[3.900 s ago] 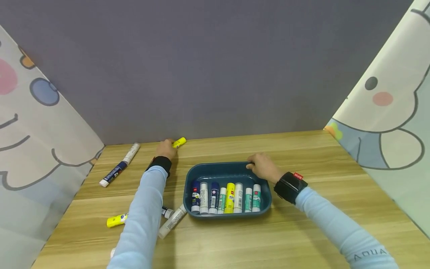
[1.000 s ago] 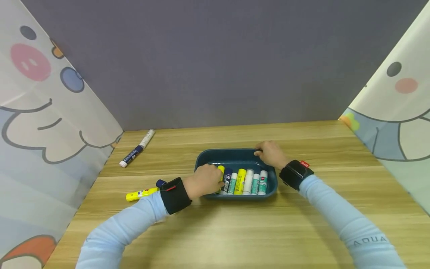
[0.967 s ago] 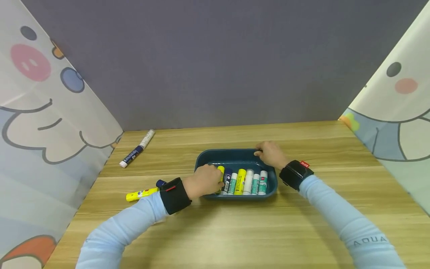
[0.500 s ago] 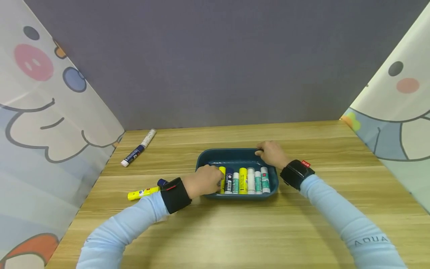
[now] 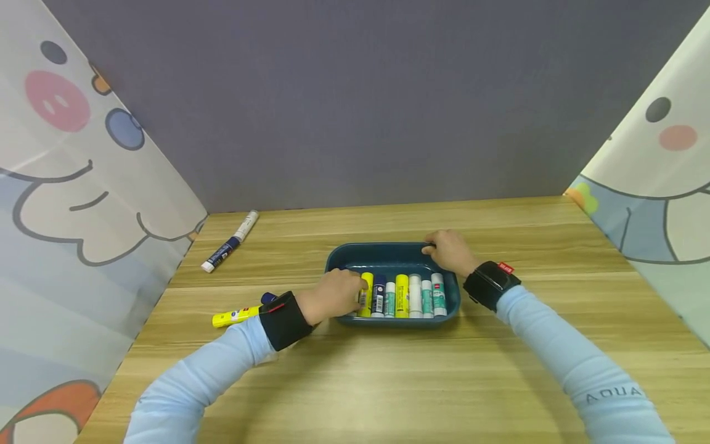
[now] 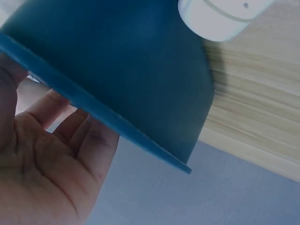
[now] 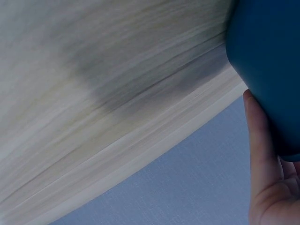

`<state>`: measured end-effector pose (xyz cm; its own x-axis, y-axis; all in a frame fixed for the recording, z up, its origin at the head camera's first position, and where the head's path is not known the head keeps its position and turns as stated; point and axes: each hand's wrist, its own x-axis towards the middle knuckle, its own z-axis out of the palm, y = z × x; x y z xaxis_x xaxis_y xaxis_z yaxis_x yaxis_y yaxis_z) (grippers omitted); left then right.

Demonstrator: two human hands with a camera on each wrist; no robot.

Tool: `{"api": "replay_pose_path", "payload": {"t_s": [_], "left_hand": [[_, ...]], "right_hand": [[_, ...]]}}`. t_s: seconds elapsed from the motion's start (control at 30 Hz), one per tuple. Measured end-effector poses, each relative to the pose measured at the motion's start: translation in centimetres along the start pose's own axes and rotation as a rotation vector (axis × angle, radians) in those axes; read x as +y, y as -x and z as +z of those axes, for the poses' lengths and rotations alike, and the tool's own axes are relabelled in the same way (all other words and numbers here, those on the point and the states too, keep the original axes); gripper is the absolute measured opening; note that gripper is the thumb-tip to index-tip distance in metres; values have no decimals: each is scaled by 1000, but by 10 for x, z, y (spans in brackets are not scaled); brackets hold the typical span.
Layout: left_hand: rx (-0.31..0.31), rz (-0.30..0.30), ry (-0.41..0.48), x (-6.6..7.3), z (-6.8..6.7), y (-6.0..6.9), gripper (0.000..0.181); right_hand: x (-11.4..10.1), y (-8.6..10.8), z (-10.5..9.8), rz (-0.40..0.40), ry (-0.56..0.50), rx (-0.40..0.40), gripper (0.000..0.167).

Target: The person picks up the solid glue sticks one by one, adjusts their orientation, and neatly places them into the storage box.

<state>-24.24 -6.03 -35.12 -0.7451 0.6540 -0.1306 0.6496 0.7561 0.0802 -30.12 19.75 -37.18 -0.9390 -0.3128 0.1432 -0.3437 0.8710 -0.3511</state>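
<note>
On the desk (image 5: 499, 370) stands the blue bin (image 5: 383, 260), its far right corner gripped by the right hand (image 5: 450, 251). The left hand (image 5: 336, 293) reaches inside, touching a yellow glue stick (image 5: 366, 296); whether it grasps this, I cannot tell. At least seven sticks are lined up there; some, like the navy stick (image 5: 224, 253), remain outside, so the work seems more than half done.

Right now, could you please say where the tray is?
In the head view, the blue tray is on the table, left hand over its left end, right hand at its far right corner.
</note>
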Motion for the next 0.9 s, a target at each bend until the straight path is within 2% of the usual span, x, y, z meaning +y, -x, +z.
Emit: {"api": "replay_pose_path", "payload": {"t_s": [0.23, 0.5, 0.7, 0.9], "left_hand": [[29, 4, 35, -5, -8, 5, 30], [50, -37, 117, -16, -10, 17, 30], [154, -57, 135, -24, -14, 30, 29], [253, -107, 158, -32, -21, 48, 30]], "right_hand": [[1, -1, 1, -2, -6, 0, 18], [1, 0, 3, -6, -19, -5, 13], [2, 0, 4, -7, -31, -2, 11], [3, -1, 3, -4, -40, -1, 12]]}}
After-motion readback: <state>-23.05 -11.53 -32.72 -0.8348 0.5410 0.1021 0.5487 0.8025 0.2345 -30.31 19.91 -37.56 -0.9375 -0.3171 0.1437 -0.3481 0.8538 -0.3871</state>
